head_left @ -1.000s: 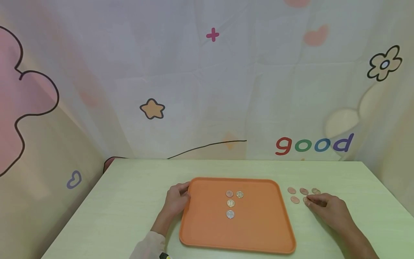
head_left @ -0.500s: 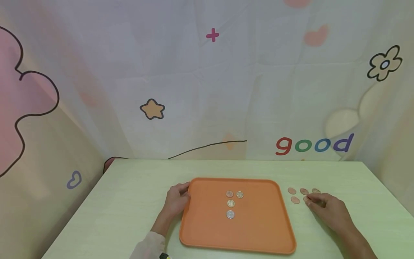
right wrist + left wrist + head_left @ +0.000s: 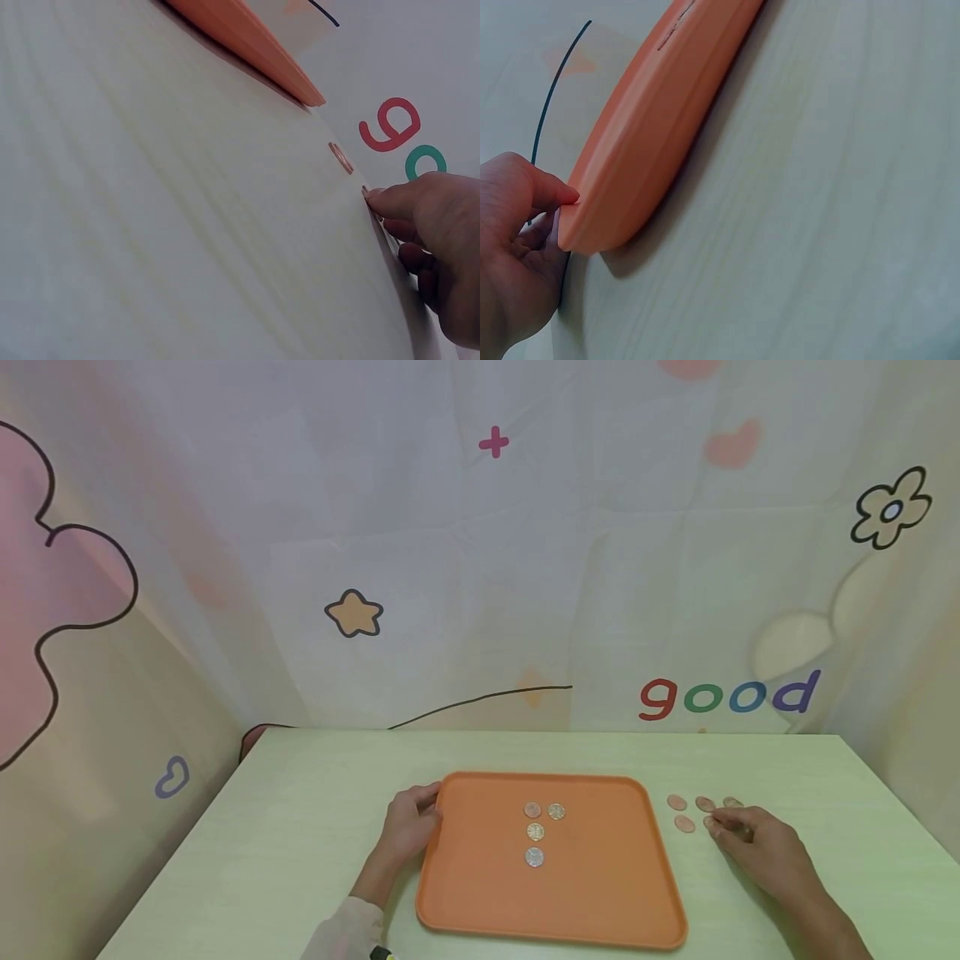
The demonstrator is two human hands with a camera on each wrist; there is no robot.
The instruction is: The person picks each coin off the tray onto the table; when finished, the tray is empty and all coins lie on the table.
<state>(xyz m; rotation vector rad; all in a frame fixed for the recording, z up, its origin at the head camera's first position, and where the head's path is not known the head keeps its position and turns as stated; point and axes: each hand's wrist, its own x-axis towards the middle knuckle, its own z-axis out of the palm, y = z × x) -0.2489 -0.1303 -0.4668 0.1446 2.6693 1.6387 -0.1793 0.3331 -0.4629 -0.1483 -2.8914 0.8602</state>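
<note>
At its left side the orange tray (image 3: 600,893) is held by my left hand (image 3: 408,825). The left wrist view shows the thumb and fingers of that hand (image 3: 517,240) pinching the rim of the tray (image 3: 637,157). Several coins lie on the tray, among them a silver one (image 3: 534,857) and a gold one (image 3: 536,832). To the right of the tray, my right hand (image 3: 772,852) pinches a coin (image 3: 708,822) down at the table top. Its fingertips partly cover that coin. In the right wrist view the thumb touches the coin's edge (image 3: 365,193).
More coins lie beside the right hand, such as a copper one (image 3: 684,823) and another (image 3: 677,802). The pale table (image 3: 300,810) runs back to a printed curtain (image 3: 450,568), with side curtains at left and right.
</note>
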